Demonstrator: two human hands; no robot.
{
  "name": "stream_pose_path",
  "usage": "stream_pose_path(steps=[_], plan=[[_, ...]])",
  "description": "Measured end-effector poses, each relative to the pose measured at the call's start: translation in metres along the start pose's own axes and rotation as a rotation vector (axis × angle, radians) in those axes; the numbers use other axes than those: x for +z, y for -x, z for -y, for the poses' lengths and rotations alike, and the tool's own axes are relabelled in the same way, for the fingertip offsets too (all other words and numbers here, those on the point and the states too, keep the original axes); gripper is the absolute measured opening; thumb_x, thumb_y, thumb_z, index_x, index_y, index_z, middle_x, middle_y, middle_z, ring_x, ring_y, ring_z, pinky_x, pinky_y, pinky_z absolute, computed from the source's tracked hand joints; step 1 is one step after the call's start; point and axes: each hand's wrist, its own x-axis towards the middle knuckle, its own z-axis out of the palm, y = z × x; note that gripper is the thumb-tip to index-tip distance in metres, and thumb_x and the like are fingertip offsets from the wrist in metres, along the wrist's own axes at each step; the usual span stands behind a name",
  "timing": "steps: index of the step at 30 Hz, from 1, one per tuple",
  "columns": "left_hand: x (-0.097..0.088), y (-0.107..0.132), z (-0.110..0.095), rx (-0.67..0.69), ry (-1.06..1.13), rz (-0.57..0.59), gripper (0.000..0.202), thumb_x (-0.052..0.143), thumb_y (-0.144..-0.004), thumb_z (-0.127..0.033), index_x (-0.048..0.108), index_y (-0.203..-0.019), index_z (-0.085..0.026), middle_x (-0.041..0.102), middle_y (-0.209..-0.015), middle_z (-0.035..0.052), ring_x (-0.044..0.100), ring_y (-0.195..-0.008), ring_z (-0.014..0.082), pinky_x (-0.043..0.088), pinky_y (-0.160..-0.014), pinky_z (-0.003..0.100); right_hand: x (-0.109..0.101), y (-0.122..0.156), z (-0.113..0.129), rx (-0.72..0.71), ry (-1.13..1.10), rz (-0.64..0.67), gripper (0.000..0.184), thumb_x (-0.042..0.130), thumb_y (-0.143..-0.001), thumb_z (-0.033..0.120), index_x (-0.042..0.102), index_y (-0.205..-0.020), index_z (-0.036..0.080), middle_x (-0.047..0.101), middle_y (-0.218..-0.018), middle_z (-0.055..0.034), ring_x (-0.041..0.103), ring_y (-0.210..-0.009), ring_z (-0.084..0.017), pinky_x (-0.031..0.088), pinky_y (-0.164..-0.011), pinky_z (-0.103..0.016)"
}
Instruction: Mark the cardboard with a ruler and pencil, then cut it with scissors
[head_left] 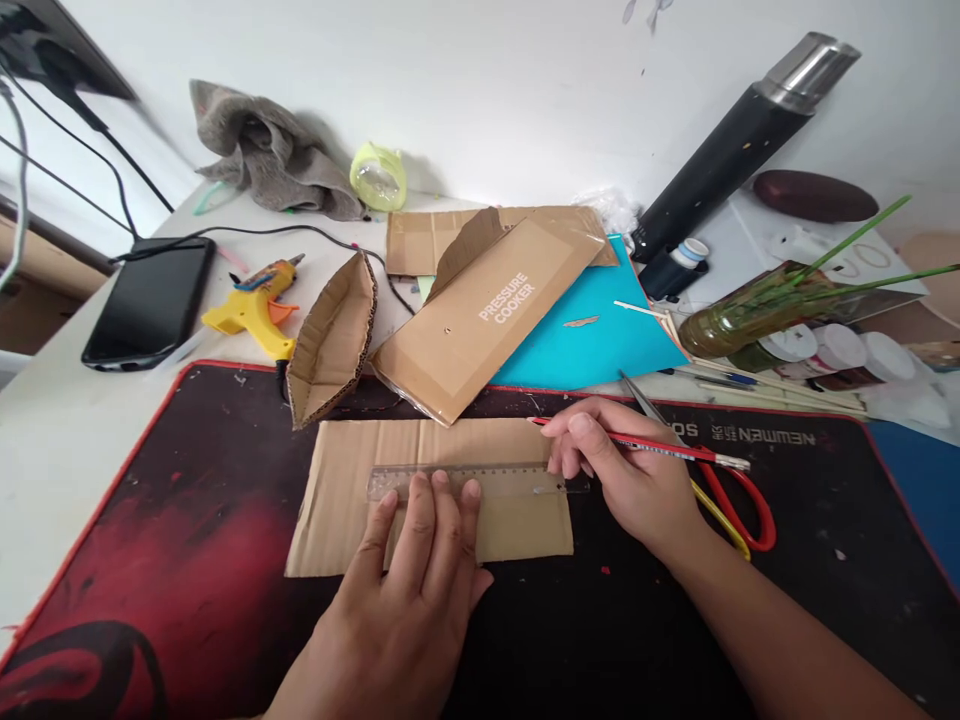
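Low in the middle of the frame, the person's left hand [416, 590] presses its fingertips down on a clear ruler [510, 482]. The fingers are a bit apart and do not close around it. The ruler lies across a flat brown piece of cardboard [337, 510], near the middle of the frame, on a black and red mat [225, 560]. To the right, the person's right hand [637, 490] pinches a red pencil [652, 445] between thumb and fingers, with the tip near the cardboard's top edge. Scissors [761, 515] with a red and yellow handle lie just beside that hand, partly hidden by it.

Farther up, left of the middle, stands a bent cardboard shape [330, 345] like a little boat. A yellow glue gun [259, 310] is next to it, and a black phone [154, 300] lies more to the left. A box piece [480, 330] saying "PRESSURE COOKER" rests partly over a blue sheet [600, 335]. At the upper right leans a tall black bottle [739, 140]. At the upper left sits a crumpled gray towel [270, 160].
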Motion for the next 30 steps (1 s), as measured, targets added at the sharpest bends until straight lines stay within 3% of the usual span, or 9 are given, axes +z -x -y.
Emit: stream_pose_path(steps=[6,12,18,25,30], plan=[[0.0015,0.0006,-0.0004,-0.021,0.039,0.003,0.064,0.038,-0.116,-0.039,0.047,-0.163,0.003,0.065,-0.153,0.0289,0.065,-0.14,0.0398,0.056,-0.11,0.053,0.0008,-0.002,-0.0011,-0.005,-0.017,-0.008,0.03,0.062,-0.113,0.04,0.079,-0.097,0.021,0.066,-0.064,0.0033,0.071,-0.061,-0.016,0.061,-0.068,-0.032],[0.0051,0.0011,-0.0011,-0.03,0.05,-0.029,0.062,0.039,-0.115,-0.04,0.053,-0.16,0.0,0.068,-0.151,0.0264,0.066,-0.139,0.0389,0.056,-0.109,0.052,0.0005,-0.002,-0.0023,0.005,-0.008,-0.003,0.031,0.061,-0.114,0.042,0.079,-0.099,0.021,0.066,-0.064,0.0035,0.072,-0.062,-0.016,0.061,-0.068,-0.033],[0.007,0.0052,-0.0053,-0.06,0.083,-0.015,0.068,0.043,-0.114,-0.041,0.041,-0.167,0.002,0.061,-0.158,0.0298,0.061,-0.144,0.0415,0.051,-0.114,0.055,0.0002,-0.0014,-0.0023,-0.005,0.007,-0.001,0.031,0.061,-0.114,0.041,0.08,-0.098,0.022,0.066,-0.065,0.0037,0.072,-0.062,-0.016,0.061,-0.068,-0.033],[0.0009,-0.0014,-0.0003,-0.018,0.029,-0.027,0.061,0.031,-0.117,-0.034,0.05,-0.16,0.004,0.069,-0.149,0.0275,0.067,-0.136,0.0387,0.055,-0.109,0.052,0.0017,-0.002,-0.0012,-0.017,-0.014,-0.025,0.031,0.062,-0.113,0.041,0.08,-0.097,0.022,0.066,-0.063,0.0035,0.071,-0.061,-0.016,0.06,-0.066,-0.032],[-0.0011,-0.0025,0.001,-0.005,0.028,-0.011,0.061,0.034,-0.116,-0.034,0.051,-0.16,0.005,0.069,-0.148,0.0295,0.068,-0.134,0.0401,0.056,-0.107,0.053,0.0005,-0.0001,-0.0001,-0.018,0.01,-0.049,0.03,0.063,-0.114,0.04,0.081,-0.098,0.022,0.069,-0.066,0.0019,0.069,-0.061,-0.016,0.057,-0.065,-0.033]])
